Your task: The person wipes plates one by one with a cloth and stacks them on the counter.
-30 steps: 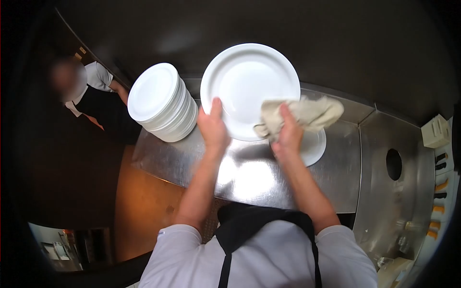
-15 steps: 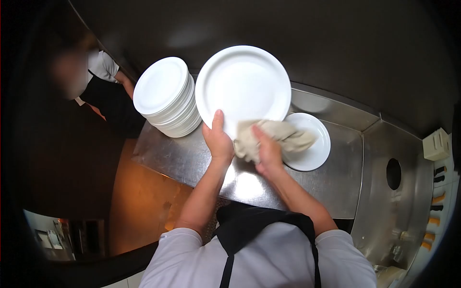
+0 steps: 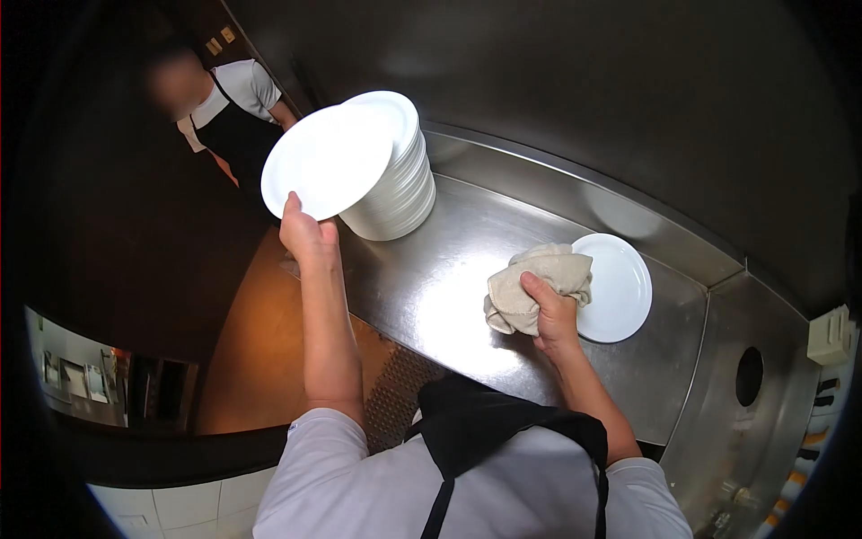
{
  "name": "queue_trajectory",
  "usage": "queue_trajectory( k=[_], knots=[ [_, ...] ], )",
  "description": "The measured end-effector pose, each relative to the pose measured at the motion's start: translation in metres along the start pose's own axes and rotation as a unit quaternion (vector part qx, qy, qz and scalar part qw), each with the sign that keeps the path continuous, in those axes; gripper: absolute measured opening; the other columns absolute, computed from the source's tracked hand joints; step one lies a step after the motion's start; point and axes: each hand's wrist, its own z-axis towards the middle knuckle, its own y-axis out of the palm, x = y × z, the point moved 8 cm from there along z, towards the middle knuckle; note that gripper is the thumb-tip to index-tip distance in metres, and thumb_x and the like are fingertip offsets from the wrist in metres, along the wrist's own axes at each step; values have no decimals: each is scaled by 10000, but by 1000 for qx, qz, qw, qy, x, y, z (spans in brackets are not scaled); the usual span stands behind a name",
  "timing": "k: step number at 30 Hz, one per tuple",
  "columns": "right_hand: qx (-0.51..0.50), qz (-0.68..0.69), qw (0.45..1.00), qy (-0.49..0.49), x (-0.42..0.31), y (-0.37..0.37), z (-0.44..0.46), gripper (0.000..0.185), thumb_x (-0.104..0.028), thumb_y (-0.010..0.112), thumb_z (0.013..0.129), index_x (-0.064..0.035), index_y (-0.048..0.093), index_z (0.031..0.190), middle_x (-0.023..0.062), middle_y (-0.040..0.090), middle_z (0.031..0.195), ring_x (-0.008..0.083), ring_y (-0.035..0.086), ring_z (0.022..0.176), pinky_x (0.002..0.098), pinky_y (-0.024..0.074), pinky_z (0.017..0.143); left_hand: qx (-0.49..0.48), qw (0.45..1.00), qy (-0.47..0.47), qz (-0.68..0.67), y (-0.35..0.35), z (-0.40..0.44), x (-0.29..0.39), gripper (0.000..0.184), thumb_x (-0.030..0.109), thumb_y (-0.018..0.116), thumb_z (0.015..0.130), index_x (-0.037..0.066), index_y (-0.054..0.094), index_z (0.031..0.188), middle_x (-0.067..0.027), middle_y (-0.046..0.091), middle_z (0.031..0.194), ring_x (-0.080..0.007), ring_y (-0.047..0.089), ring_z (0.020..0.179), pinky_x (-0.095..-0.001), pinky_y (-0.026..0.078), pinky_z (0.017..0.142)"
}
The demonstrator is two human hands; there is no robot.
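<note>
My left hand (image 3: 307, 235) grips the lower edge of a white plate (image 3: 323, 166), thumb on its face. That plate is tilted and overlaps a tall stack of white plates (image 3: 409, 193) at the left end of the steel counter; whether they touch I cannot tell. My right hand (image 3: 552, 314) is closed on a crumpled beige cloth (image 3: 534, 287) over the counter. Just right of the cloth lies another white plate (image 3: 620, 287), its left side partly covered by cloth and hand.
The steel counter (image 3: 485, 225) has a raised back edge and meets a section with a dark round hole (image 3: 749, 377) at right. Behind the stack, at upper left, stands a person in a black apron (image 3: 238, 135). Orange-handled tools hang at far right.
My left hand has carried the plate leftward to the stack. My right hand, still holding the cloth, has come away from that plate. The view has turned left.
</note>
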Motion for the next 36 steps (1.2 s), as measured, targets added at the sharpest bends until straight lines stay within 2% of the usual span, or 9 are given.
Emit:
queue_trajectory(
  k=[10,16,21,27,28,30,32,35,36],
  knots=[
    [20,-1,1000,-13,3,2,-2,383,-104,741,845,26,594,1174,112,650,1101,211,651,993,334,548,869,26,998,-11,63,-11,15,-9,466,143,480,1012,-127,375,1377,-232,516,1358,-323,578,1193,-417,514,980],
    [42,16,999,-15,-3,-10,-8,399,-86,735,843,30,582,1192,117,646,1111,217,650,1000,339,551,873,-36,975,105,194,-7,49,-37,453,122,488,1001,-112,384,1376,-220,523,1356,-289,557,1205,-364,440,1008],
    [87,18,996,-27,-12,-41,-21,443,-78,731,842,39,554,1232,136,639,1146,233,647,1024,346,550,887,-2,967,108,231,9,52,-64,688,176,526,973,-92,149,1483,-262,400,1449,-342,469,1296,-398,379,1080],
    [130,32,985,-112,-45,-109,-44,473,-99,680,869,42,513,1288,164,627,1188,274,646,1063,389,541,927,126,854,203,462,17,19,-48,844,338,566,959,-83,87,1511,-328,280,1500,-416,367,1365,-437,320,1117],
    [142,32,980,-135,-54,-125,-49,475,-117,664,880,38,505,1300,168,625,1194,284,647,1066,403,539,937,108,818,348,444,29,-13,-35,796,294,592,958,-58,143,1513,-291,326,1480,-373,404,1339,-411,342,1096],
    [195,24,965,-176,-77,-161,-62,453,-155,632,907,33,507,1300,165,623,1206,288,642,1083,410,534,945,-42,857,392,331,50,-84,-52,565,255,582,979,-63,364,1392,-205,521,1276,-267,547,1142,-350,410,1003],
    [234,22,947,-219,-102,-188,-72,445,-171,620,918,29,509,1300,161,623,1209,287,641,1087,412,532,947,-297,893,140,309,47,-116,-141,369,219,597,975,-18,519,1247,-111,589,1117,-196,582,985,-292,449,887],
    [230,52,934,-267,-133,-202,-83,451,-156,636,914,51,506,1294,158,619,1212,268,644,1070,396,535,936,-427,718,49,548,39,-208,-251,332,242,764,820,12,637,1023,-152,645,1042,-230,639,915,-357,521,753],
    [222,55,932,-282,-142,-203,-86,455,-159,634,916,50,501,1299,160,616,1217,270,642,1076,396,535,937,-431,725,-8,537,40,-226,-275,329,254,768,809,5,648,988,-168,656,1033,-247,648,899,-367,522,767]
  ],
)
